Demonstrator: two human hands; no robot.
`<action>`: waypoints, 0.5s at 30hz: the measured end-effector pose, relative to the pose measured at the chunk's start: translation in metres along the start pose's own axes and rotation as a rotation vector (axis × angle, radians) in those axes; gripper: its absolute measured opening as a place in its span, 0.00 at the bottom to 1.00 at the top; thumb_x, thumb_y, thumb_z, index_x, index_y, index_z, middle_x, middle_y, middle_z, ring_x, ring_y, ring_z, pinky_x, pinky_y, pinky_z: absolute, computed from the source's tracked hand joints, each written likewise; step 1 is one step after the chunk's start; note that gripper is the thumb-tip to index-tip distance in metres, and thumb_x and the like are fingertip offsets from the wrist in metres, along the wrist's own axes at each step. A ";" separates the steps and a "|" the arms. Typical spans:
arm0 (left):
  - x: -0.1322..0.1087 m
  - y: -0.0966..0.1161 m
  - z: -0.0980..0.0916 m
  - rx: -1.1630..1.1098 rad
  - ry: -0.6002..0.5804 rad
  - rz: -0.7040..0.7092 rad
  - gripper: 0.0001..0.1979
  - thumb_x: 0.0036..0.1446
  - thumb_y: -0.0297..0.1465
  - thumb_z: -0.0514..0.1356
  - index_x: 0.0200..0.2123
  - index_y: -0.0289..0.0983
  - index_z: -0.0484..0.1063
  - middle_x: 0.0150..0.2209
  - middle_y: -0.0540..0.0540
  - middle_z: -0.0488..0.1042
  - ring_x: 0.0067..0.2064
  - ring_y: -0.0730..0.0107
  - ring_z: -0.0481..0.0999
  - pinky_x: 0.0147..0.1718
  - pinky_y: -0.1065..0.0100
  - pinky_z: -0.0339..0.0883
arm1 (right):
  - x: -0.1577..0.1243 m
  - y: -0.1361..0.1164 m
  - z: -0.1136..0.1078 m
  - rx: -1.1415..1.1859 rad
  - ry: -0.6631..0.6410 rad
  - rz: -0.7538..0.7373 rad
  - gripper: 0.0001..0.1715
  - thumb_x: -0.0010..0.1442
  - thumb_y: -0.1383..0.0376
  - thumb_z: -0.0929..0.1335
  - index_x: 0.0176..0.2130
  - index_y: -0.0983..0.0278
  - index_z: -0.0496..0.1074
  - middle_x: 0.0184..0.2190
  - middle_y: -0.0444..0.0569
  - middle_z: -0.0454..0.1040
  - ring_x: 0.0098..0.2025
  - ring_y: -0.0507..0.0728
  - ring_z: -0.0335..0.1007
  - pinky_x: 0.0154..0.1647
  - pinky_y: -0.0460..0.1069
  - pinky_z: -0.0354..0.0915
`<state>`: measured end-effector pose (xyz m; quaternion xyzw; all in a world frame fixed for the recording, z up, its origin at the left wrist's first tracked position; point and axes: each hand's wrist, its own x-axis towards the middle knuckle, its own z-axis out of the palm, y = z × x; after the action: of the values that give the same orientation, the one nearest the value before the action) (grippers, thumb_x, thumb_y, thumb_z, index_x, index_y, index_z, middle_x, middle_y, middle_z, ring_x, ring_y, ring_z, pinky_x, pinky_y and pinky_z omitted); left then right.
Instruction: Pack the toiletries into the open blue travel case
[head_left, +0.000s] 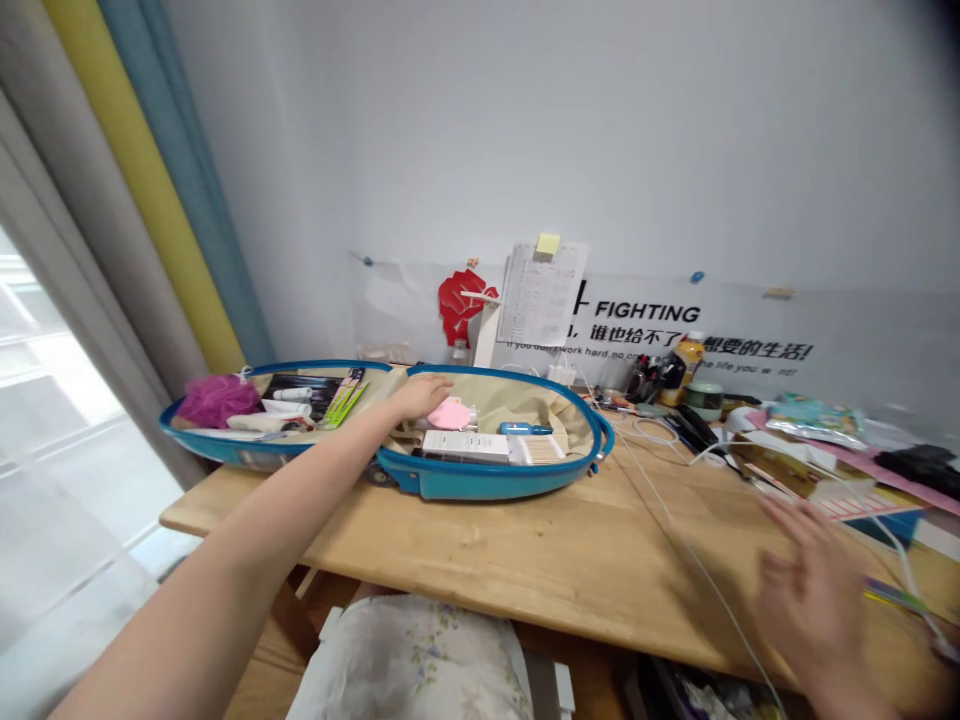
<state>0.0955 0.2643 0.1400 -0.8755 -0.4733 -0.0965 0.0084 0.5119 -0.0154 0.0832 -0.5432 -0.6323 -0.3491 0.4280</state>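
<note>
From my remote seat, the left hand (424, 397) lies open, touching nothing firmly, just beside the pink puff (450, 414) inside the open teal suitcase (487, 482), with the right hand (814, 600) open and blurred well right of it (packed contents like these favour a light touch).

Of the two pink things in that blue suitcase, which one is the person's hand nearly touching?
The pale pink rounded item, right beside the left hand. The other, a magenta mesh bath puff, is darker and lies well away in the far half of the suitcase.
</note>
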 end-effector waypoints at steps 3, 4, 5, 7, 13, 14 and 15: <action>-0.018 -0.037 -0.020 0.021 0.081 -0.101 0.24 0.63 0.35 0.42 0.59 0.38 0.62 0.60 0.47 0.64 0.61 0.69 0.60 0.60 0.70 0.49 | 0.030 -0.037 0.066 0.146 -0.142 -0.180 0.26 0.66 0.55 0.54 0.59 0.59 0.61 0.51 0.57 0.69 0.59 0.64 0.59 0.54 0.63 0.59; -0.027 -0.054 -0.027 0.033 0.097 -0.154 0.25 0.62 0.34 0.41 0.59 0.38 0.62 0.60 0.46 0.65 0.61 0.68 0.61 0.60 0.70 0.49 | 0.038 -0.050 0.085 0.185 -0.182 -0.226 0.25 0.65 0.56 0.54 0.58 0.59 0.61 0.52 0.55 0.69 0.59 0.64 0.59 0.55 0.62 0.59; -0.037 -0.072 -0.033 0.048 0.105 -0.213 0.25 0.62 0.33 0.41 0.59 0.37 0.62 0.60 0.45 0.65 0.61 0.67 0.62 0.60 0.68 0.51 | 0.045 -0.063 0.101 0.215 -0.226 -0.261 0.25 0.65 0.56 0.55 0.57 0.59 0.62 0.53 0.54 0.68 0.59 0.63 0.59 0.55 0.62 0.59; -0.060 -0.110 -0.043 0.078 0.088 -0.341 0.26 0.59 0.31 0.42 0.58 0.35 0.64 0.58 0.42 0.67 0.59 0.62 0.65 0.58 0.65 0.54 | 0.052 -0.080 0.125 0.240 -0.279 -0.311 0.23 0.64 0.56 0.57 0.54 0.59 0.65 0.54 0.52 0.69 0.59 0.62 0.59 0.56 0.60 0.58; -0.131 -0.191 -0.047 0.119 -0.134 -0.609 0.26 0.45 0.32 0.52 0.49 0.33 0.73 0.49 0.41 0.75 0.50 0.57 0.74 0.49 0.66 0.65 | 0.040 -0.082 0.149 0.292 -0.221 -0.282 0.21 0.65 0.58 0.56 0.51 0.59 0.68 0.50 0.51 0.72 0.56 0.60 0.63 0.55 0.59 0.58; -0.140 -0.197 -0.044 0.117 -0.170 -0.629 0.26 0.43 0.32 0.54 0.48 0.33 0.73 0.48 0.40 0.76 0.50 0.56 0.74 0.49 0.67 0.65 | 0.037 -0.080 0.149 0.303 -0.216 -0.265 0.20 0.65 0.58 0.56 0.51 0.59 0.68 0.49 0.51 0.72 0.56 0.60 0.63 0.54 0.58 0.58; -0.148 -0.202 -0.041 0.116 -0.200 -0.645 0.27 0.41 0.32 0.54 0.47 0.33 0.74 0.48 0.40 0.76 0.49 0.56 0.74 0.48 0.67 0.65 | 0.036 -0.079 0.149 0.311 -0.214 -0.250 0.20 0.65 0.58 0.57 0.50 0.59 0.68 0.49 0.51 0.73 0.55 0.60 0.64 0.53 0.58 0.59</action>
<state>-0.1577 0.2489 0.1387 -0.6841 -0.7289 0.0192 -0.0191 0.4087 0.1200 0.0599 -0.4220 -0.7827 -0.2382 0.3907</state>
